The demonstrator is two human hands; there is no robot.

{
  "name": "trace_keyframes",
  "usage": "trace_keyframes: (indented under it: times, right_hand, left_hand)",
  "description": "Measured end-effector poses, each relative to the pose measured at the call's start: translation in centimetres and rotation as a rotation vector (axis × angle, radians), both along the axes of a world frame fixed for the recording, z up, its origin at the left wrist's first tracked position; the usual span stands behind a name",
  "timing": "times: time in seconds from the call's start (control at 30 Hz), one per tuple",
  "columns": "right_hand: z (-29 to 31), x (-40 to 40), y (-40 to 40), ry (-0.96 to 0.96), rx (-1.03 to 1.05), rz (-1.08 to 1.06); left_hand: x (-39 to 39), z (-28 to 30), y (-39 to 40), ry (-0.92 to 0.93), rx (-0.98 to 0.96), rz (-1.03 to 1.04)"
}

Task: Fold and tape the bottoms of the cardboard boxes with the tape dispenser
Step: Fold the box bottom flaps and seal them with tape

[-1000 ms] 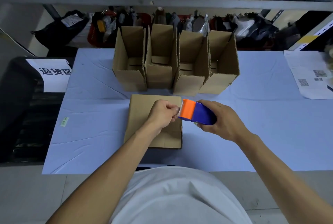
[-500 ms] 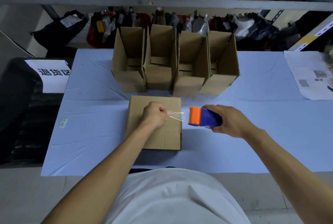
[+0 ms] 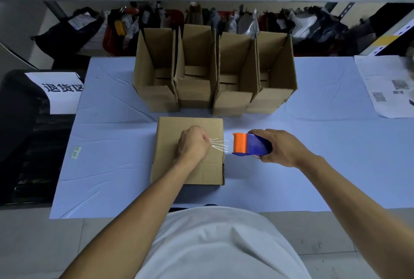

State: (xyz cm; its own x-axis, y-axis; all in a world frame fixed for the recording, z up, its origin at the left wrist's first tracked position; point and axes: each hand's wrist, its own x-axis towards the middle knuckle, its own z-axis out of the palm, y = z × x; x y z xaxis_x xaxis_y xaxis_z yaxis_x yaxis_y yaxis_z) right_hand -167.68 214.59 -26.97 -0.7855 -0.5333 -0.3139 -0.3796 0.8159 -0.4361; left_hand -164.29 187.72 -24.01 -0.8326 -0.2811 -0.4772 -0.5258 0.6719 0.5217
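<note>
A cardboard box [image 3: 177, 166] stands bottom-up on the blue table [image 3: 112, 144] in front of me, its flaps folded shut. My left hand [image 3: 192, 144] hovers over the box and pinches the free end of a clear tape strip [image 3: 220, 145]. The strip runs right to a blue and orange tape dispenser [image 3: 248, 147], which my right hand [image 3: 282, 147] grips just past the box's right edge.
Several open cardboard boxes [image 3: 215, 72] stand in a row at the back of the table. Printed sheets [image 3: 385, 83] lie at the far right. A black bin with a white sign [image 3: 62, 90] sits to the left. Cluttered shelves run behind.
The hands have drawn apart: the dispenser moved right and my left hand moved left, pulling out a short stretch of clear tape between them.
</note>
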Motion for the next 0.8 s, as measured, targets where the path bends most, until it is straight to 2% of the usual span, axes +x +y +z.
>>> trace_keyframes:
  times: [0.43, 0.63, 0.7, 0.8]
  right_hand:
    - [-0.6, -0.4, 0.1, -0.021, 0.022, 0.014]
    - [-0.6, -0.1, -0.8, -0.032, 0.053, 0.03]
    - [-0.5, -0.1, -1.2, -0.042, 0.063, 0.029]
    - [-0.3, -0.2, -1.4, -0.04, 0.079, 0.028]
  left_hand:
    - [0.0, -0.6, 0.3, 0.034, -0.15, -0.112]
    - [-1.1, 0.6, 0.9, -0.005, -0.491, -0.279]
    - [-1.2, 0.5, 1.0, 0.111, -0.406, -0.433]
    - [-0.4, -0.7, 0.6, 0.197, -0.056, -0.668]
